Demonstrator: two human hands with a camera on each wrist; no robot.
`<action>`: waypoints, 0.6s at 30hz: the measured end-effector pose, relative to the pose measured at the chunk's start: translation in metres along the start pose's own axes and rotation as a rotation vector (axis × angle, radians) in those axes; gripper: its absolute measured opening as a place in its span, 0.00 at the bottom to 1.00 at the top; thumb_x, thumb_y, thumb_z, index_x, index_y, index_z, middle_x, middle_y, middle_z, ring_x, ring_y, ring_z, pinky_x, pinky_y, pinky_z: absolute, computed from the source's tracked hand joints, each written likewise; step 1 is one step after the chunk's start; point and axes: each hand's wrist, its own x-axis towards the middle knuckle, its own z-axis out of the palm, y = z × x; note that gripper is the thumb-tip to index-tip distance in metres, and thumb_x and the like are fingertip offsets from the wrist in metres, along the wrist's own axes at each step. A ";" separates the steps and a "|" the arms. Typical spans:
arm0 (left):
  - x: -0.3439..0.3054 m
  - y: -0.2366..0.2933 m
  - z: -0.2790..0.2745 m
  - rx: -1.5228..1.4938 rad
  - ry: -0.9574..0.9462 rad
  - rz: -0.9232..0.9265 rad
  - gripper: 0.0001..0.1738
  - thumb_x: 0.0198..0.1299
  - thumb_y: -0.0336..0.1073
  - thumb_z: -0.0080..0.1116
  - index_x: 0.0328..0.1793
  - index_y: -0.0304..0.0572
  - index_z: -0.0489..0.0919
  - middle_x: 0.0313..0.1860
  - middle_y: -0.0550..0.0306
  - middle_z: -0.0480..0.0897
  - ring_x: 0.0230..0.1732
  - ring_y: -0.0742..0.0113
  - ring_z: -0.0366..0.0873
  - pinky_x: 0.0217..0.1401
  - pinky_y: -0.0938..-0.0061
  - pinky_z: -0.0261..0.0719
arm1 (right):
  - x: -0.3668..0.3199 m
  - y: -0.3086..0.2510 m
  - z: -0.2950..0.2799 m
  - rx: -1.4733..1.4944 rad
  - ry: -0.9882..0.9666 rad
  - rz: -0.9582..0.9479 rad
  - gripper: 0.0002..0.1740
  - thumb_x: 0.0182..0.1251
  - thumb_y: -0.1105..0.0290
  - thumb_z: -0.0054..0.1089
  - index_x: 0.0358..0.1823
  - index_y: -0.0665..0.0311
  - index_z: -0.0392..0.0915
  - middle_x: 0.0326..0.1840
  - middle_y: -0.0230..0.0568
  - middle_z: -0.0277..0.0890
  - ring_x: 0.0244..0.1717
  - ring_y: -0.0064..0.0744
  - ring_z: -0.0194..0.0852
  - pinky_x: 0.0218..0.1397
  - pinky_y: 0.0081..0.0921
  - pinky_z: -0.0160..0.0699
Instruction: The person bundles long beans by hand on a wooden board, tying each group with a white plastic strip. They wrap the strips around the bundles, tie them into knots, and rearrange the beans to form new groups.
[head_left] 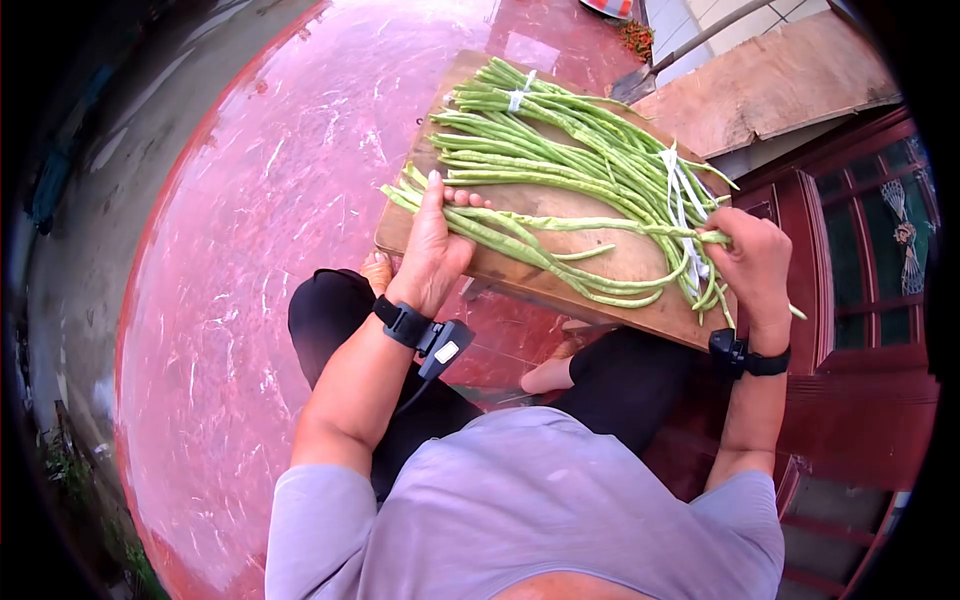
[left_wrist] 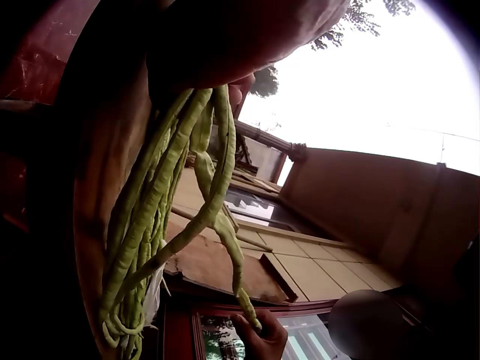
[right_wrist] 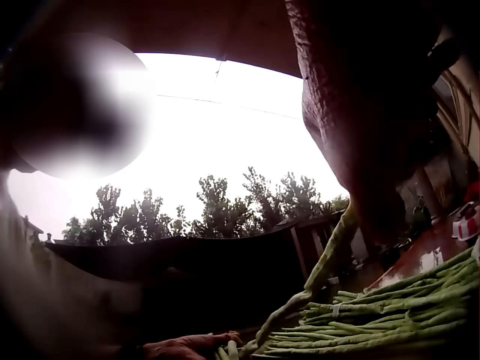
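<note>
My left hand (head_left: pixel 441 243) grips several loose long beans (head_left: pixel 520 245) near their ends, over the board's near left edge. My right hand (head_left: pixel 752 258) pinches the end of one long bean (head_left: pixel 620 226) at the right, so that bean stretches between both hands. In the left wrist view, the beans (left_wrist: pixel 161 187) hang out from under the left hand (left_wrist: pixel 240 37). The right wrist view shows the pinched bean (right_wrist: pixel 326 255) running down from the right hand (right_wrist: pixel 360 135). Behind them lies a pile of long beans (head_left: pixel 550 160), with white strips (head_left: pixel 675 190) across its right part.
The beans lie on a wooden board (head_left: pixel 520 200) in front of my knees. A white tie (head_left: pixel 517 100) wraps the far bundle. A sheet of plywood (head_left: pixel 770 90) leans at the back right, near a dark red door (head_left: pixel 800 270). Red floor (head_left: pixel 240 250) spreads to the left.
</note>
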 end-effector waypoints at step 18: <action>-0.001 0.001 -0.006 0.075 0.037 0.019 0.12 0.70 0.41 0.57 0.38 0.43 0.73 0.27 0.59 0.75 0.35 0.59 0.77 0.49 0.60 0.80 | 0.064 -0.069 0.150 0.363 -0.057 -0.206 0.24 0.55 0.74 0.65 0.55 0.60 0.73 0.48 0.43 0.74 0.52 0.46 0.74 0.50 0.40 0.76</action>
